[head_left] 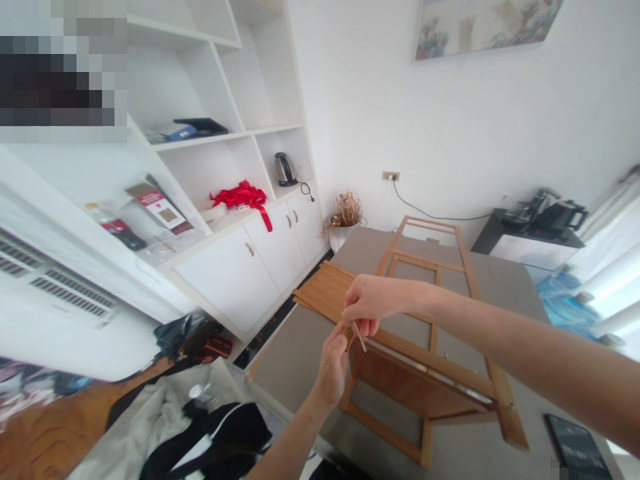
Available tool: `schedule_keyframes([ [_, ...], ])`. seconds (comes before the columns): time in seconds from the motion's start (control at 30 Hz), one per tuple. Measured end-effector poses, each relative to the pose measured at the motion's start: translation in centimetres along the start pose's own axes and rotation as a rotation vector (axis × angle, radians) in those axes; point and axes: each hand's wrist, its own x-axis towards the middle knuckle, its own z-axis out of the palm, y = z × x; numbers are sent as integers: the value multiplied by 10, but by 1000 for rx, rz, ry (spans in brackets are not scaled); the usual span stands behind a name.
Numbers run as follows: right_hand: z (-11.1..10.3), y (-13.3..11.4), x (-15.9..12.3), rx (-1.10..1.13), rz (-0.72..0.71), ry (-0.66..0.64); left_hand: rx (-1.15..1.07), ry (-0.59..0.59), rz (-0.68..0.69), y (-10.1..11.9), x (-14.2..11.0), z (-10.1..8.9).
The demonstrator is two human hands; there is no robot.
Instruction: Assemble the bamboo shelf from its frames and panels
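Note:
A light wooden frame [440,267], a half-built piece of furniture, lies across a grey table [295,353]. My right hand [370,303] reaches in from the right and pinches a thin metal tool [359,337] at the frame's near left corner. My left hand [333,367] comes up from below with its fingers closed against the same corner of the frame, right under the tool. Loose wooden boards [325,290] lie stacked just behind my hands.
White cabinets [240,273] and shelves with a kettle [284,169] and red ribbon [243,195] line the left wall. Clothes [190,427] are heaped at the lower left. A dark tablet [577,447] lies on the table's near right; a black side table [500,233] holds appliances.

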Motion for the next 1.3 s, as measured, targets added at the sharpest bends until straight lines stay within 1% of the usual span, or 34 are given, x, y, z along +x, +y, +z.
schedule_keyframes([
  [0.07,-1,-2,-3,27,6,-25,-2,-8,-3,-1,0,-1],
  [0.2,-2,0,-4,15,-11,-97,0,-5,-12,-2,-1,-2],
  [0.43,-2,8,-7,-24,-68,-120,18,-3,-11,-1,-1,0],
  [0.73,-4,6,-8,49,-59,-81,-27,-13,-3,-2,-1,1],
  [0.83,-4,6,-9,63,-11,-42,-29,-15,-7,-3,-1,0],
  [0.9,-3,8,-9,74,11,-50,-28,-13,-11,-4,-1,-1],
  [0.97,-2,9,-9,81,3,-81,-25,-11,-18,-5,-1,-2],
  [1.03,-2,9,-8,57,-10,-84,-23,-6,-20,-4,-1,-2],
  [1.17,-5,7,-10,-48,7,-44,-9,-3,-9,-3,0,0],
  [1.3,-8,6,-10,-93,-13,-63,-8,-8,-12,-1,1,2],
])
